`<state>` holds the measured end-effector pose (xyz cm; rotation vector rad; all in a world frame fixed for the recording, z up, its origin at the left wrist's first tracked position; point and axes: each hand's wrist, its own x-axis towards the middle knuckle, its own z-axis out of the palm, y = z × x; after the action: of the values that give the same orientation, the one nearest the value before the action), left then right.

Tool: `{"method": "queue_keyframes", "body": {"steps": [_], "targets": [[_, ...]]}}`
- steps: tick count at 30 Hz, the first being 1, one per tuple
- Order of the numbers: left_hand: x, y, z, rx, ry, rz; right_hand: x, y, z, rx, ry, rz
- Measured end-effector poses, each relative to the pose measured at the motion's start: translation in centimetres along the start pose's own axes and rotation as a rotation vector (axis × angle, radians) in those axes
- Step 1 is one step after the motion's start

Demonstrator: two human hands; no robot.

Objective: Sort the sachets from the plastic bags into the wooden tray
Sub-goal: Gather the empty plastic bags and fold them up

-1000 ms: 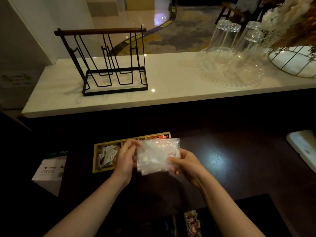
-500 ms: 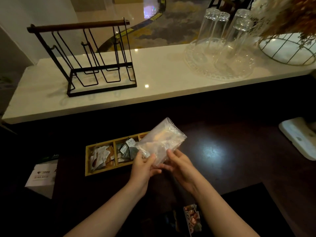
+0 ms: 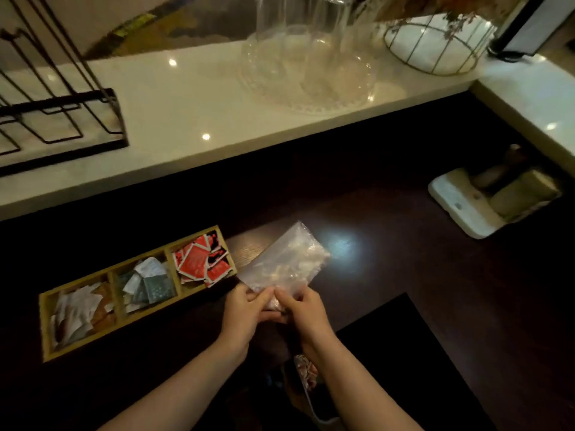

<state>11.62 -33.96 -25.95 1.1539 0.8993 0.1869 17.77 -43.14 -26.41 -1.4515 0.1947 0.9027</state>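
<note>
Over the dark table [image 3: 389, 275], near its front edge, the 2 hands meet at the near end of a clear bag [image 3: 284, 264]. The left hand [image 3: 245, 312] pinches the bag's near-left corner with curled fingers, and the right hand [image 3: 306, 309] pinches the near edge just beside it, so that the fingertips of both almost touch. The bag slants up and away from the hands toward the right, its far end raised above the table; its contents show only as pale, blurred shapes.

Just left of the bag lies the tray [image 3: 46, 325], a long wooden box with 3 compartments, set at a slant on the table. Red sachets [image 3: 199, 259] fill the right compartment, the one nearest the bag. Grey-green and white sachets [image 3: 149, 284] lie in the middle one, and white sachets [image 3: 74, 312] in the left one.

Below the right forearm, at the table's near edge, another small bag [image 3: 306, 368] with reddish contents shows in part. A white holder [image 3: 460, 206] sits far right on the table.

Behind the table runs a pale shelf [image 3: 186, 104]. On it stand a black wire rack [image 3: 62, 119] at the left, a glass dish [image 3: 311, 73] with upturned glasses in the middle, and a wire basket [image 3: 435, 45] at the right.
</note>
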Motion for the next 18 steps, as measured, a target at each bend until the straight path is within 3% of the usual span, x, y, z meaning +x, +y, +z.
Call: {"method": "queue_keyframes", "body": {"steps": [10, 14, 18], "targets": [[4.3, -2.1, 2.6, 0.603, -0.137, 0.215, 2.0, 2.9, -6.7, 0.077, 0.171, 0.125], [5.7, -2.9, 2.8, 0.955, -0.166, 0.541, 1.9, 4.8, -7.9, 0.161, 0.206, 0.147], [7.0, -4.7, 3.5, 1.256, -0.399, 0.762, 1.3, 7.2, -9.5, 0.267, 0.254, 0.074]]}}
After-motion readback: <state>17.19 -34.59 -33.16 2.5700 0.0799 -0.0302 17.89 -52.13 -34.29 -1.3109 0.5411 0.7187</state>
